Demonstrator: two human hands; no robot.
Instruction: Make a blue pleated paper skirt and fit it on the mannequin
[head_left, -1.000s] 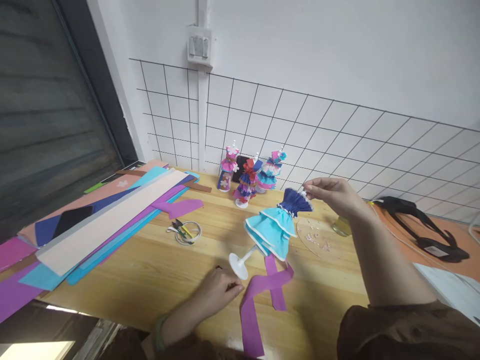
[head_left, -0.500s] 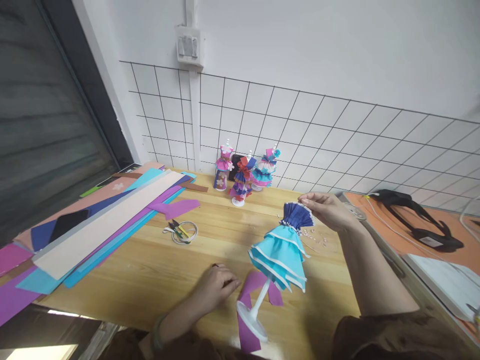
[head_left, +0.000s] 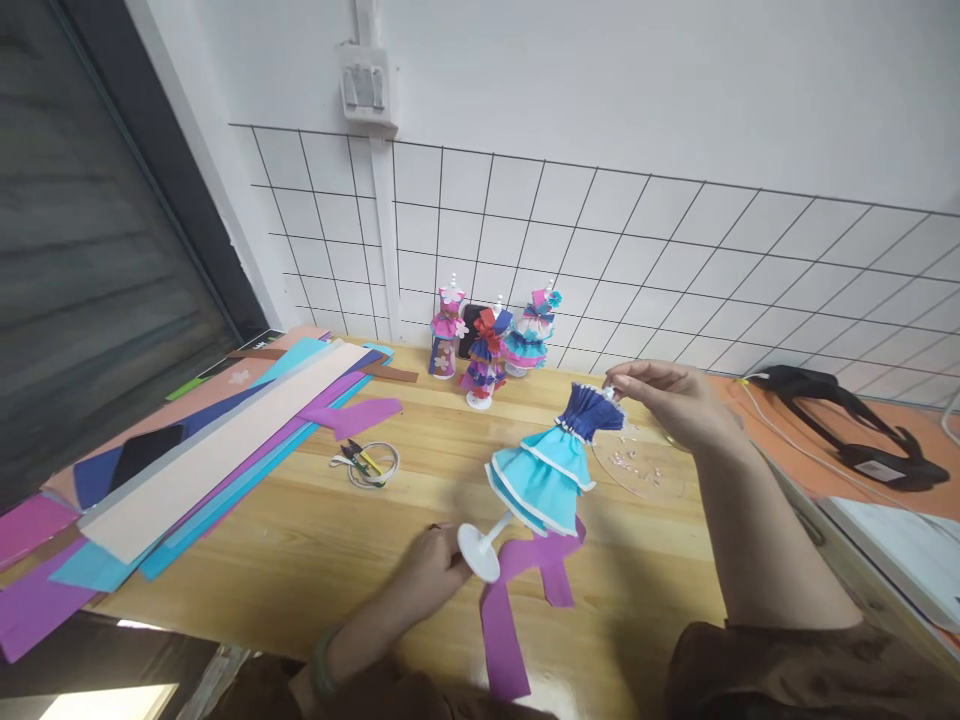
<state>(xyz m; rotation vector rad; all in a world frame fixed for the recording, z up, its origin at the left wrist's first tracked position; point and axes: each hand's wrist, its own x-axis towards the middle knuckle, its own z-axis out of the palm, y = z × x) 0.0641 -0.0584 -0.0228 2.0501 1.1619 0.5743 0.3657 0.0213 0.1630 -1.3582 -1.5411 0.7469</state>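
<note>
My right hand is closed on the top of a white mini dress form. The form wears a crepe-paper dress with a pleated dark blue bodice and a tiered turquoise skirt edged in white. It hangs tilted over the table, its round white base pointing down to the left. My left hand is curled right by that base, which covers its fingertips, so I cannot make out whether it grips it. Beneath lies a bent purple paper strip.
Three small dressed figures stand at the back by the wire grid. Coloured paper strips are stacked on the left with a phone. Pliers lie beside a coiled white cord. Small beads are scattered right, near a black strap-like device.
My right hand has tilted the dress form further, swinging its base up and left to my left hand. The bodice top is now turned more toward me. My left hand has barely moved.
</note>
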